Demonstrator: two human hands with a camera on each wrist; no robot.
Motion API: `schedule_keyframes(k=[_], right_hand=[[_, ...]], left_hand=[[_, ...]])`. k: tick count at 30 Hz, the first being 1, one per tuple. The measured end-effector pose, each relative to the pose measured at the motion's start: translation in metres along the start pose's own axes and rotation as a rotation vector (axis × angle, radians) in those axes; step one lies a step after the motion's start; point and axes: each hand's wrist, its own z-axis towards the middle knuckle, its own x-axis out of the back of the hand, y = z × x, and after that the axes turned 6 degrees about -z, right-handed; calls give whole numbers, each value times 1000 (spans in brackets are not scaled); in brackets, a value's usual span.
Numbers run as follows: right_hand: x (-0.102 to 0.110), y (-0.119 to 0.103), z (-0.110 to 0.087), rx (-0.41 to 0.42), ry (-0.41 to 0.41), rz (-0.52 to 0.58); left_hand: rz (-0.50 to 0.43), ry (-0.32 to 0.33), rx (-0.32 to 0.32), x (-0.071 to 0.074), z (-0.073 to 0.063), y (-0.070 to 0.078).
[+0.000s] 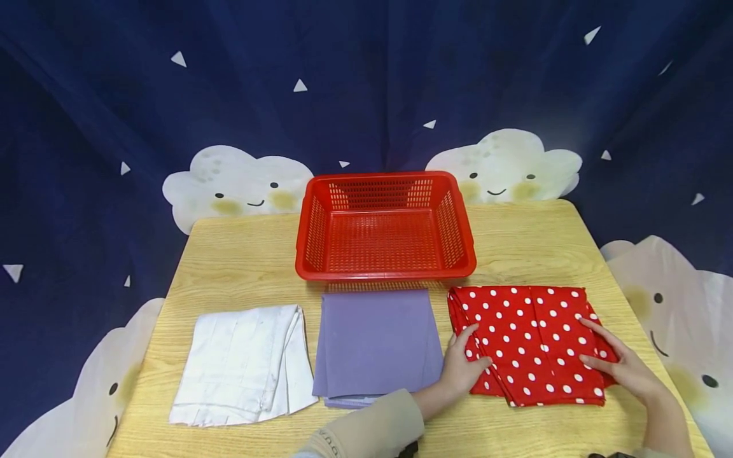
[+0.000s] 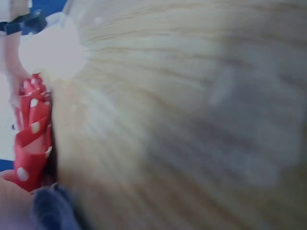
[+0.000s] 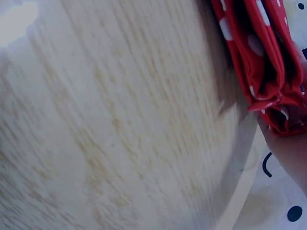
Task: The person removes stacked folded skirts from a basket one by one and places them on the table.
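Observation:
A folded red cloth with white polka dots (image 1: 532,343) lies on the right of the wooden table. At its left edge my left hand (image 1: 460,367) grips it, thumb and index finger showing on top. My right hand (image 1: 630,372) holds the opposite edge, its thumb and a finger reaching over the cloth. In the right wrist view, stacked folds of the red cloth (image 3: 268,62) face the camera, beside part of the right hand (image 3: 288,148). The left wrist view catches the red cloth's folded edge (image 2: 33,134) at its left side.
A folded purple cloth (image 1: 375,343) lies left of the red one, and a folded white cloth (image 1: 229,362) farther left. Behind them stands a red plastic basket (image 1: 383,277) with nothing in it. A dark blue curtain (image 1: 366,76) with clouds hangs around the table (image 1: 246,254).

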Motion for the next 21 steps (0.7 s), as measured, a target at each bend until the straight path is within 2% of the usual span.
schedule_keyframes(k=[6,10,12,16,21], right_hand=[[3,-15,-6,64,10,-66],[8,-33,-9,137,34,-210],[11,-46,-9,186,81,-310],[13,-74,-9,251,192,-454],[18,-117,-9,354,349,-486]], left_hand=[[76,-79,56,19,-9,19],[60,-114,82,36,-15,35],[49,-136,77,46,-17,42],[84,-172,-10,72,-17,53],[178,-142,-223,114,-13,76]])
